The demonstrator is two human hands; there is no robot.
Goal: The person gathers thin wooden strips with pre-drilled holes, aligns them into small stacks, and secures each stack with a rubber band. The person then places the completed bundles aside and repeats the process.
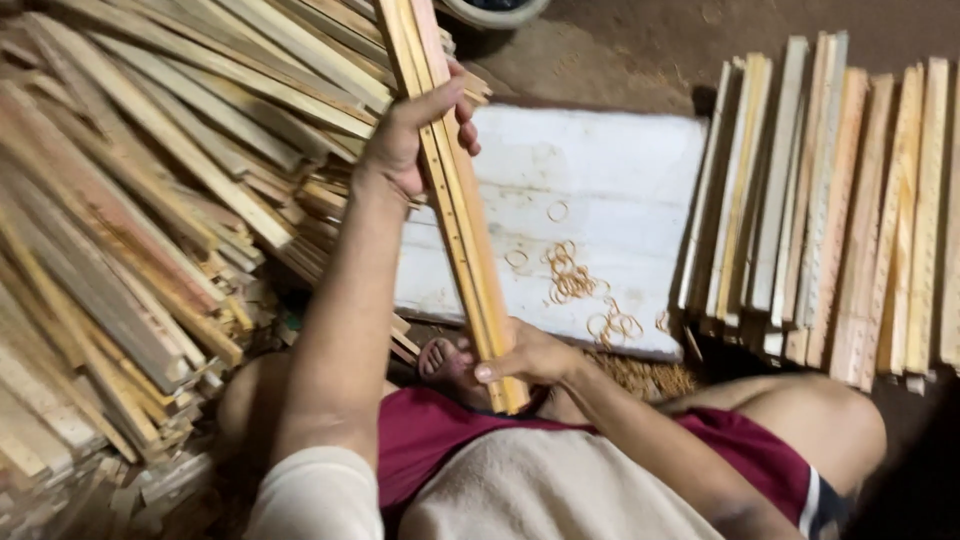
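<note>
aligning step: left hand [405,135] and right hand [525,358] both clasp slat bundle [455,200]. next needs a rubber band [558,211] off the board [600,180].

Warm dim light falling from above, white board [600,190] glaring brightest, deep shadows pooling toward the lower right corner, left wood pile [130,250] smearing with motion blur, overall focus running soft.
</note>
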